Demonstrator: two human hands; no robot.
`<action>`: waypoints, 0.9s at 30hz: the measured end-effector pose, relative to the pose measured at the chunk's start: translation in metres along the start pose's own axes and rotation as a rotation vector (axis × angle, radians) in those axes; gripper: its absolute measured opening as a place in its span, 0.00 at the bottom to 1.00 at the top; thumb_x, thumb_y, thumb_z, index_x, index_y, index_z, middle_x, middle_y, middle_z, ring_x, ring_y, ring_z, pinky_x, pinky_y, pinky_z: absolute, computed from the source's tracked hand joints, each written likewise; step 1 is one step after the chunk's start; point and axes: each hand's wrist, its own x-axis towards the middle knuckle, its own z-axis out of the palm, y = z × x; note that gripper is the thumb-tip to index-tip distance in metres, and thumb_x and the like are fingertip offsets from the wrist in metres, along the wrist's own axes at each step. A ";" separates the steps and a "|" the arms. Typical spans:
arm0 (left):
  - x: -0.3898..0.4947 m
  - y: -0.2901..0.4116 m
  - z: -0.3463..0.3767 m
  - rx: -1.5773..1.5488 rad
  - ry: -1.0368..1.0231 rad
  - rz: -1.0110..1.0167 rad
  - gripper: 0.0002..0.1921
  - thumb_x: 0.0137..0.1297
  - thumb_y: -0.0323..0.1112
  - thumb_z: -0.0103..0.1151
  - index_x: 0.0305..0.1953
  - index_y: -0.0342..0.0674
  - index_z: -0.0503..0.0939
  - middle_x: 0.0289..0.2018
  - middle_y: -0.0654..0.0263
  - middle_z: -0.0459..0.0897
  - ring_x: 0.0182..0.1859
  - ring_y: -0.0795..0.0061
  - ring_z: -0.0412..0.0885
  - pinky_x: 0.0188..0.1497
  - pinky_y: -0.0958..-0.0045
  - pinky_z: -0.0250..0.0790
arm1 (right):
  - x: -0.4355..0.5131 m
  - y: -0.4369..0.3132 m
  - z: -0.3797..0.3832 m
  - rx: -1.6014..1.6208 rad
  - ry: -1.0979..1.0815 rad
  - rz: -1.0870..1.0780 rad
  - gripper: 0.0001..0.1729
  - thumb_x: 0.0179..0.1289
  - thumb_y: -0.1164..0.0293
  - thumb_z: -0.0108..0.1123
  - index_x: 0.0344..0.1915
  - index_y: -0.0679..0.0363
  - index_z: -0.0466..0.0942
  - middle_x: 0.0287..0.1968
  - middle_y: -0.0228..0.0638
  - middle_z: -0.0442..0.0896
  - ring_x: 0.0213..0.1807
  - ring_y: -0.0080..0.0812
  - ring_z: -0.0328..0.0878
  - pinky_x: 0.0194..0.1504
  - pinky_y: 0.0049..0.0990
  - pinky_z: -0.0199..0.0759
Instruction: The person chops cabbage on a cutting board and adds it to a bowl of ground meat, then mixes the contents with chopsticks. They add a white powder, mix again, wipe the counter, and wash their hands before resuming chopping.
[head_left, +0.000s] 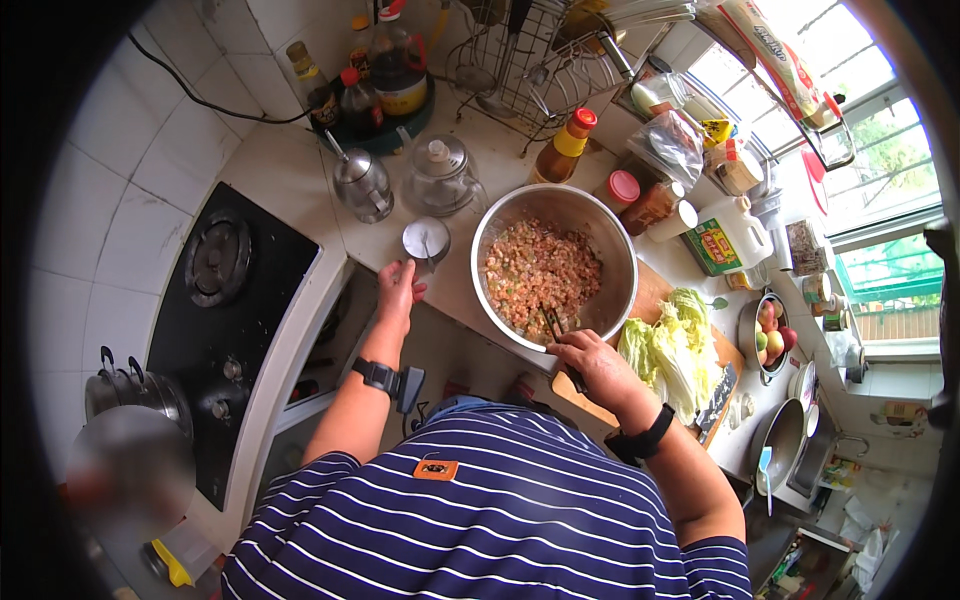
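A large stainless steel bowl (480, 277) holds a chunky minced meat mixture (536, 274) with bits of green. My right hand (600, 371) grips dark chopsticks (553, 322) at the bowl's near rim, their tips in the meat. My left hand (399, 289) is empty, fingers apart, just below a small bowl (442, 244) of white powder with a spoon (426, 244) in it; whether a fingertip touches that bowl I cannot tell. Right of the steel bowl, cut napa cabbage (675, 352) lies on a wooden cutting board (651, 289), beside a dark cleaver blade (716, 405).
Behind the small bowl stand a glass teapot (439, 176) and a metal oil pot (362, 184). Bottles and jars line the back, among them a sauce bottle (559, 154). A black gas hob (232, 300) is at left, a pot of apples (742, 330) and a wok (776, 442) at right.
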 end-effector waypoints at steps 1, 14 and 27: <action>0.007 0.004 -0.001 -0.044 -0.009 -0.061 0.26 0.71 0.47 0.60 0.61 0.39 0.65 0.41 0.61 0.78 0.37 0.69 0.83 0.38 0.71 0.77 | 0.001 0.000 0.000 -0.044 -0.030 0.009 0.23 0.60 0.75 0.58 0.58 0.61 0.77 0.54 0.45 0.79 0.57 0.48 0.74 0.59 0.39 0.71; 0.033 0.019 0.003 -0.295 -0.170 -0.161 0.23 0.64 0.25 0.54 0.60 0.38 0.65 0.46 0.52 0.78 0.43 0.54 0.84 0.48 0.57 0.83 | 0.008 0.003 -0.021 -0.141 0.208 0.157 0.21 0.62 0.81 0.53 0.55 0.64 0.78 0.53 0.46 0.81 0.57 0.48 0.75 0.59 0.39 0.71; -0.081 0.091 0.011 -0.256 -0.328 -0.034 0.25 0.65 0.25 0.55 0.63 0.34 0.63 0.48 0.51 0.79 0.44 0.51 0.84 0.48 0.61 0.81 | 0.049 -0.073 -0.066 0.306 0.111 0.043 0.27 0.62 0.71 0.67 0.61 0.61 0.75 0.36 0.45 0.83 0.38 0.44 0.82 0.43 0.39 0.77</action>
